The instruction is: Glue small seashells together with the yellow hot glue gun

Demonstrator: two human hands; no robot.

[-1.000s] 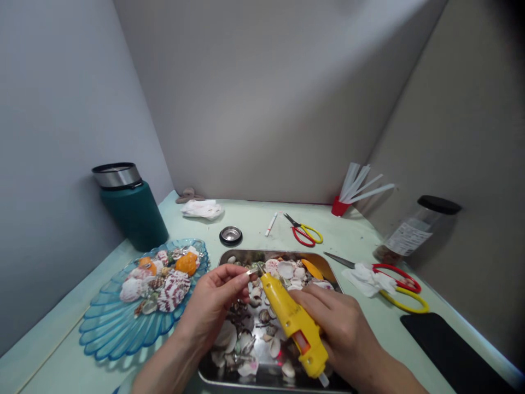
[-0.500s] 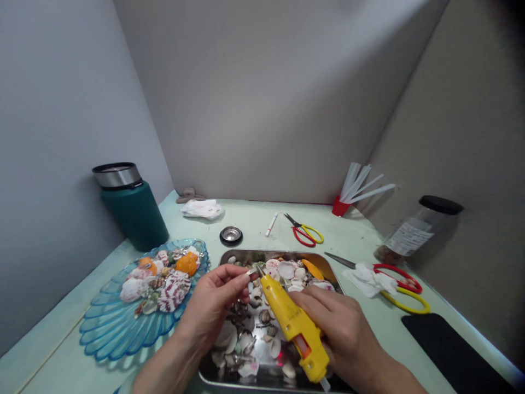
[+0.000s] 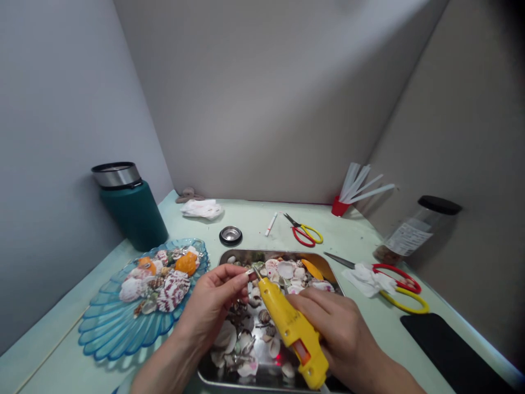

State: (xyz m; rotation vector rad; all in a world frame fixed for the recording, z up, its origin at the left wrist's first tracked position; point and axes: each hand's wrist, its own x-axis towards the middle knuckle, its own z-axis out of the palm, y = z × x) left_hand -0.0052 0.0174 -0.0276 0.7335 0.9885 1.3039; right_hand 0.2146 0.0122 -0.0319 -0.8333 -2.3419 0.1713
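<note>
A yellow glue gun is gripped in my right hand, its metal nozzle pointing up and to the left. My left hand pinches a small whitish piece, too small to name for certain, right at the nozzle tip. Both hands are above a metal tray that holds many loose seashells. To the left of my left hand lies a blue scalloped plate with shells grouped on it, among them an orange shell and a purple-striped scallop.
A green bottle stands at left, near folded tissue and a round lid. Small scissors and a white stick lie behind the tray. At right are glue sticks in a red cup, a jar, larger scissors and a black phone-like slab.
The glue gun's nozzle has shifted slightly left, closer onto the small whitish piece. My left hand has barely moved and keeps its pinch.
</note>
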